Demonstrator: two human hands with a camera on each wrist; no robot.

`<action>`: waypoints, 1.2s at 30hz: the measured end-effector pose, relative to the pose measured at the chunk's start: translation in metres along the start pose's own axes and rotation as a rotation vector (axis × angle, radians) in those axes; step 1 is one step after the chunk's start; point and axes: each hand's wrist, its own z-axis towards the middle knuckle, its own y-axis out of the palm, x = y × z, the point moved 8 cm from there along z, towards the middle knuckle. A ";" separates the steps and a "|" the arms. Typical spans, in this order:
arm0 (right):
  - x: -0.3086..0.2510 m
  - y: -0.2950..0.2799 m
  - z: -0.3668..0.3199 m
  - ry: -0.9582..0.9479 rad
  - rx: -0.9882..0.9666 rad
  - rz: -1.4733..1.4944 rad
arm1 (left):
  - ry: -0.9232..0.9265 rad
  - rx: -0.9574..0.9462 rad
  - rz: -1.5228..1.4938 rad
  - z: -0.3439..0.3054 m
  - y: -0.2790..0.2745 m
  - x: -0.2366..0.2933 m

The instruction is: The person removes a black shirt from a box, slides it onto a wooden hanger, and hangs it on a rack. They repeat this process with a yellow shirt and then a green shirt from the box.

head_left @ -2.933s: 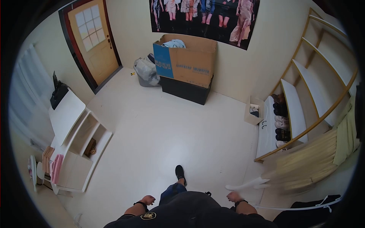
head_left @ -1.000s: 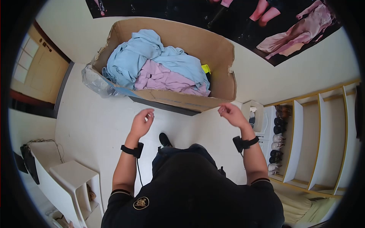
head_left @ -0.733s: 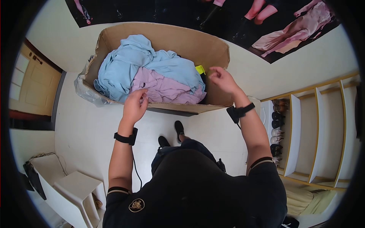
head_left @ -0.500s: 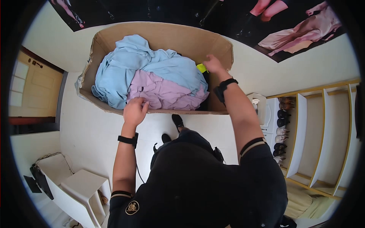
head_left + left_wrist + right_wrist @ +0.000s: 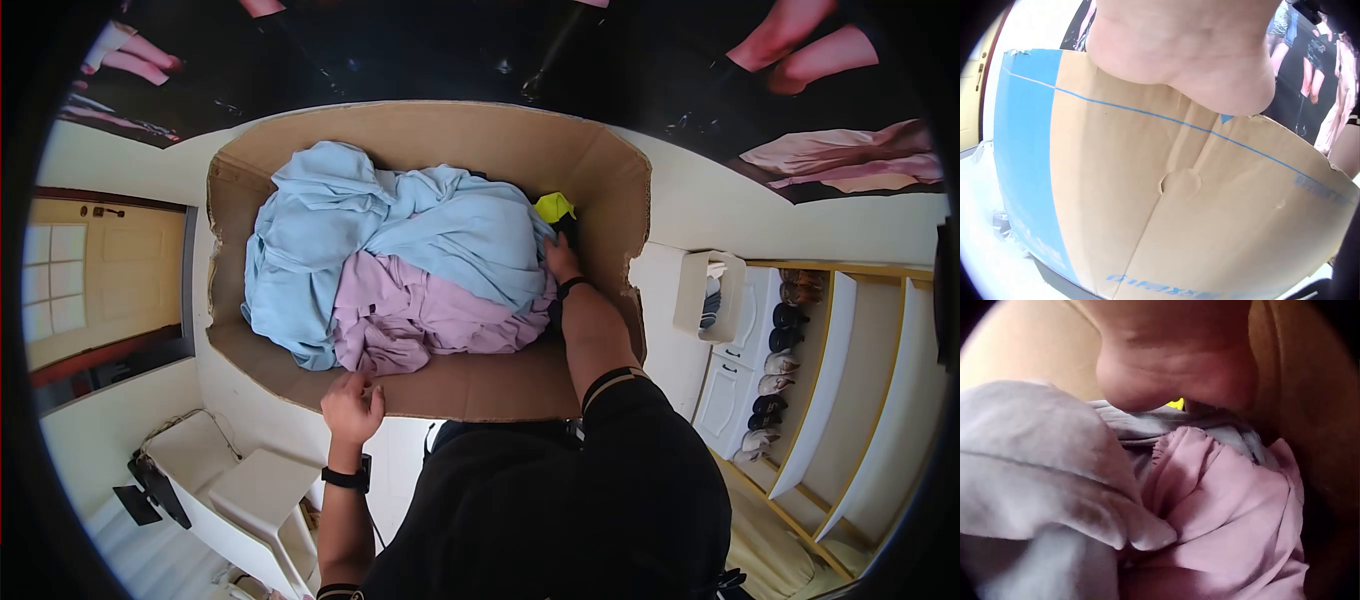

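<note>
A large cardboard box (image 5: 470, 395) holds a heap of crumpled cloth: light blue fabric (image 5: 455, 225) on top and pink fabric (image 5: 430, 305) toward the front. My right hand (image 5: 563, 262) reaches down inside at the right, beside the blue fabric's edge and just below a neon yellow piece (image 5: 553, 207). Its fingertips are hidden; I cannot tell whether they hold cloth. My left hand (image 5: 350, 408) rests at the box's front rim, left of the middle, fingers loosely bent near the pink fabric. In the left wrist view the heel of that hand (image 5: 1185, 69) overlaps the top edge.
A poster (image 5: 430, 50) hangs behind the box. On the right stand a small bin (image 5: 735, 290), a white cabinet (image 5: 722, 400) and a shelf rack (image 5: 860, 370) with several shoes. A white desk (image 5: 230, 510) is at lower left, a door (image 5: 110, 270) at far left.
The person has walked up to the box and leaned over it. The right hand has moved down into the box at the right; the left hand has come to the front rim.
</note>
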 end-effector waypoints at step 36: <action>0.010 0.066 0.027 0.128 -0.057 0.053 | 0.007 0.048 0.012 0.000 0.002 -0.001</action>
